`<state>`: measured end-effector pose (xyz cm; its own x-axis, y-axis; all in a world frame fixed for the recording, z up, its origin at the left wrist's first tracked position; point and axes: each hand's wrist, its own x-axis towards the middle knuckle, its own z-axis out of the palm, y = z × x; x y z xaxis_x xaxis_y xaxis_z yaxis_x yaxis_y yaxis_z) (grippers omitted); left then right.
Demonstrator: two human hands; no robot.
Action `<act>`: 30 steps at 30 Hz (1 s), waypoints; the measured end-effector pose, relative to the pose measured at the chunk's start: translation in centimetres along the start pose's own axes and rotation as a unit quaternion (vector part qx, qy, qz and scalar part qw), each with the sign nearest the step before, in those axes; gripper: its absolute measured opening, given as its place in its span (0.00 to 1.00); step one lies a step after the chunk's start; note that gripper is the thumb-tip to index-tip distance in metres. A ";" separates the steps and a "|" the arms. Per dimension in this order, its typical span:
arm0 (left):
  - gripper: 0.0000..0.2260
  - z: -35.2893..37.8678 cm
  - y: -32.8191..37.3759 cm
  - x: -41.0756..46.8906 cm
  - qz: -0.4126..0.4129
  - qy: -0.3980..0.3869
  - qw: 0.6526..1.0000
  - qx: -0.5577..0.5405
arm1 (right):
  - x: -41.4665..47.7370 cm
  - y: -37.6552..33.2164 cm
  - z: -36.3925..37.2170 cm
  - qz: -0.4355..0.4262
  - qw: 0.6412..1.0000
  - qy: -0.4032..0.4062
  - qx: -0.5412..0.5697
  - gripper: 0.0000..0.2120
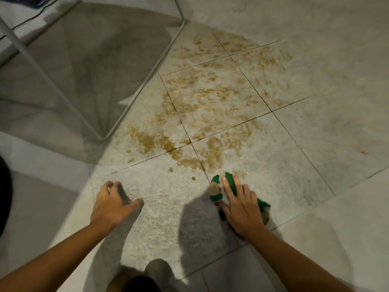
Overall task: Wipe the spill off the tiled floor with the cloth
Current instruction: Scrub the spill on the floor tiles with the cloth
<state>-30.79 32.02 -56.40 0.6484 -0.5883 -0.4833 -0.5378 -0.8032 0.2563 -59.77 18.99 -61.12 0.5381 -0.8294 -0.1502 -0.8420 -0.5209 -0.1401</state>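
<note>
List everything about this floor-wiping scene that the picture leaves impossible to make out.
1. Head view: the cloth lies mostly under the right hand, so its size and wetness are hidden.
2. Head view: the metal frame is cut off by the top edge; what it belongs to is unknown.
3. Head view: a dark shape at the left edge is cropped and unidentifiable.
</note>
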 end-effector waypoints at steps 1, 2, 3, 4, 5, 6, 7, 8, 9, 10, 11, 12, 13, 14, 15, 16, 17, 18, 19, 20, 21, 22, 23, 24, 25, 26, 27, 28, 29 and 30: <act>0.41 0.1 0.0 0.1 0.004 0.006 1.000 0.002 | 0.7 0.3 -0.1 -0.010 1.000 0.002 -0.018 0.30; 0.41 0.2 0.1 0.2 0.008 0.011 1.000 0.003 | 1.4 0.7 -0.1 -0.004 0.999 0.009 -0.032 0.29; 0.42 0.3 0.2 0.4 0.014 0.016 1.000 0.005 | 2.0 0.9 -0.3 0.021 0.999 0.009 -0.034 0.28; 0.43 0.4 0.3 0.5 0.020 0.021 1.000 0.006 | 2.5 1.2 -0.4 0.053 0.998 0.016 -0.031 0.28; 0.43 0.4 0.4 0.8 0.027 0.025 0.999 0.009 | 2.7 1.3 -0.6 0.084 0.996 0.017 -0.027 0.28; 0.44 0.5 0.6 1.0 0.033 0.029 0.999 0.009 | 2.8 1.4 -0.7 0.107 0.994 0.023 -0.024 0.27; 0.45 0.6 0.7 1.2 0.035 0.033 0.999 0.007 | 2.7 1.6 -0.8 0.122 0.992 0.029 -0.020 0.27; 0.46 0.6 0.9 1.5 0.036 0.036 0.999 0.003 | 2.6 1.7 -0.7 0.128 0.991 0.041 -0.017 0.27; 0.46 0.7 1.0 1.7 0.036 0.038 0.999 -0.001 | 2.4 1.7 -0.6 0.129 0.990 0.053 -0.014 0.27; 0.47 0.7 1.1 2.0 0.038 0.041 0.998 -0.005 | 2.2 1.7 -0.3 0.127 0.989 0.071 -0.014 0.27; 0.47 0.7 1.1 2.3 0.041 0.043 0.998 -0.008 | 2.0 1.4 -0.2 0.128 0.988 0.085 -0.013 0.27; 0.47 0.6 1.1 2.5 0.042 0.044 0.998 -0.009 | 1.7 1.1 0.0 0.126 0.987 0.098 -0.011 0.28; 0.47 0.5 1.0 2.7 0.044 0.044 0.998 -0.010 | 1.4 0.5 0.2 0.126 0.986 0.105 -0.006 0.29; 0.47 0.5 0.9 2.9 0.046 0.046 0.998 -0.012 | 1.1 -0.1 0.4 0.125 0.986 0.111 0.001 0.30; 0.47 0.5 0.7 3.0 0.045 0.047 0.998 -0.017 | 0.8 -0.9 0.4 0.122 0.986 0.112 0.007 0.31; 0.47 0.5 0.6 3.1 0.042 0.047 0.998 -0.021 | 0.7 -1.6 0.7 0.111 0.987 0.120 0.006 0.31; 0.47 0.7 0.5 3.1 0.039 0.046 0.998 -0.024 | 0.6 -2.2 0.9 0.092 0.988 0.124 -0.002 0.30; 0.47 0.9 0.5 3.1 0.037 0.043 0.998 -0.025 | 0.6 -2.5 1.2 0.069 0.989 0.130 -0.013 0.28; 0.47 1.0 0.4 3.2 0.036 0.040 0.998 -0.027 | 0.9 -2.7 1.3 0.051 0.989 0.135 -0.022 0.25; 0.46 1.1 0.4 3.3 0.036 0.039 0.998 -0.029 | 1.4 -2.7 1.4 0.042 0.988 0.146 -0.026 0.23; 0.46 1.1 0.5 3.5 0.038 0.039 0.998 -0.030 | 1.9 -2.5 1.3 0.041 0.987 0.154 -0.021 0.21; 0.46 1.1 0.5 3.7 0.039 0.039 0.998 -0.029 | 2.6 -2.3 1.1 0.040 0.986 0.159 -0.017 0.19; 0.46 1.1 0.5 3.8 0.040 0.039 0.998 -0.027 | 3.3 -2.0 0.8 0.035 0.987 0.157 -0.016 0.18; 0.46 1.1 0.5 3.8 0.042 0.041 0.998 -0.028 | 4.0 -1.7 0.4 0.030 0.988 0.151 -0.015 0.18; 0.46 1.2 0.4 3.8 0.044 0.042 0.998 -0.029 | 4.4 -1.5 -0.1 0.030 0.989 0.144 -0.009 0.17; 0.46 1.3 0.4 3.8 0.047 0.043 0.997 -0.032 | 4.7 -1.3 -0.4 0.038 0.990 0.140 -0.001 0.16; 0.46 1.4 0.3 3.7 0.049 0.044 0.997 -0.034 | 4.8 -1.3 -0.7 0.056 0.989 0.134 0.016 0.14; 0.46 1.4 0.3 3.7 0.051 0.044 0.997 -0.036 | 4.7 -1.4 -0.9 0.086 0.987 0.130 0.042 0.11; 0.46 1.5 0.2 3.7 0.052 0.045 0.997 -0.038 | 4.5 -1.7 -1.0 0.123 0.981 0.131 0.072 0.08; 0.46 1.5 0.2 3.6 0.054 0.045 0.997 -0.039 | 4.2 -2.0 -1.0 0.158 0.973 0.134 0.101 0.08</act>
<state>-29.32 29.87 -59.34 0.6365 -0.6753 -0.3727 -0.5658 -0.7372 0.3694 -55.90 16.32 -60.52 0.2011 -0.9787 0.0404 -0.9248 -0.2033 -0.3216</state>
